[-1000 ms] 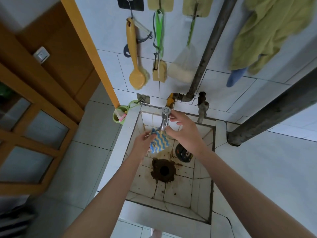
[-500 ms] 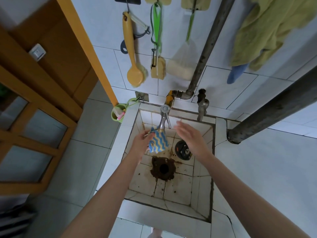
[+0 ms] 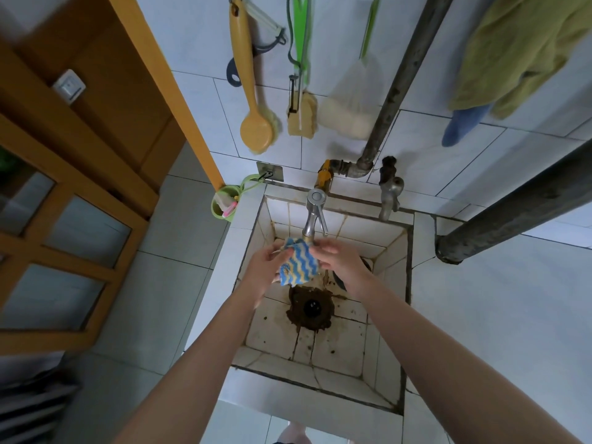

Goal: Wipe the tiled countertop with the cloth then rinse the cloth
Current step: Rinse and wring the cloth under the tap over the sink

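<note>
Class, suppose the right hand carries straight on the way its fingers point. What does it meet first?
The striped cloth, which the left hand holds; the right hand's fingertips seem to be at its edge, though depth is unclear.

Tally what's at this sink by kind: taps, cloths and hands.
Taps: 2, the chrome tap and the dull tap.
Cloths: 3, the striped cloth, the green towel, the blue cloth.
Hands: 2, left hand, right hand.
Total: 7.

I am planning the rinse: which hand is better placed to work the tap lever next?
The right hand. Its fingers lie just below the lever, which points to that side; the left hand grips the cloth under the tap.
</note>
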A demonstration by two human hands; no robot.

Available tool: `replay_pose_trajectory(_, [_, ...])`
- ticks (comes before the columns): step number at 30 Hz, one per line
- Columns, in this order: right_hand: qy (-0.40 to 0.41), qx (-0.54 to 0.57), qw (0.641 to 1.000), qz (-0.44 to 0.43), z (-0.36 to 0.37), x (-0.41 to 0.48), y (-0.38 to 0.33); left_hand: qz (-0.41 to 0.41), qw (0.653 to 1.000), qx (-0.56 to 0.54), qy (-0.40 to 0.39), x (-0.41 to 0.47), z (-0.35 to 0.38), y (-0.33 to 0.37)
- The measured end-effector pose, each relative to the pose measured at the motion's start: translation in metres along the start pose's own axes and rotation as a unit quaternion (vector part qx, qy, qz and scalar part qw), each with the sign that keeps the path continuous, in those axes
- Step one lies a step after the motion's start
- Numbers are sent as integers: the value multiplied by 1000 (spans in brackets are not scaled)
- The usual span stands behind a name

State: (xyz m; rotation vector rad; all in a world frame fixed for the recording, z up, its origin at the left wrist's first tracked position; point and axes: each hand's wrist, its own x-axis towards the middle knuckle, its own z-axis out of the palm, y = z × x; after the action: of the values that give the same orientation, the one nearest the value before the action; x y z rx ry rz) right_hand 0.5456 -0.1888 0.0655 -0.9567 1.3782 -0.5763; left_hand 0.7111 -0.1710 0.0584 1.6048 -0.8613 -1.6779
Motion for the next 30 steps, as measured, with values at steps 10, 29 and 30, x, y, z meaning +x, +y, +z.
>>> replay_pose_trajectory(10, [-32, 66, 960, -271, -11, 25, 15, -2, 998, -48, 48, -2, -6, -4])
replay_pose_trajectory(29, [127, 123, 984, 11, -19, -12, 14, 25, 995, -78, 52, 10, 29, 0])
replay_pose_trajectory(30, [126, 121, 985, 8, -19, -12, 14, 26, 995, -76, 54, 10, 30, 0])
